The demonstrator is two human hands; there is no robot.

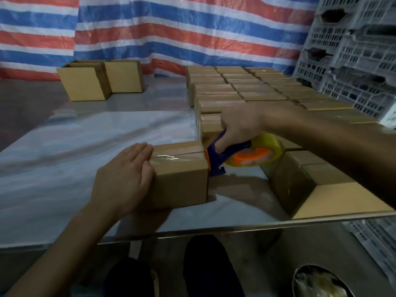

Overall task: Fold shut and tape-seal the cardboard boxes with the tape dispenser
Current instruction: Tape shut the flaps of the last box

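Observation:
A small cardboard box [182, 179] stands near the table's front edge, flaps folded shut, with clear tape along its top seam. My left hand [124, 174] lies flat on the box's left end, fingers straight over the top and the thumb against its front side. My right hand [237, 127] grips the purple handle of the tape dispenser [240, 156], which carries an orange hub and a yellowish tape roll. The dispenser's blade end sits against the box's right top edge.
Rows of closed boxes [246, 91] fill the table's right side, and two more boxes [317, 181] stand just right of the dispenser. Two boxes [100, 80] sit at the back left. Grey plastic crates [353, 61] are stacked at the right. A shiny table [75, 146] spreads left.

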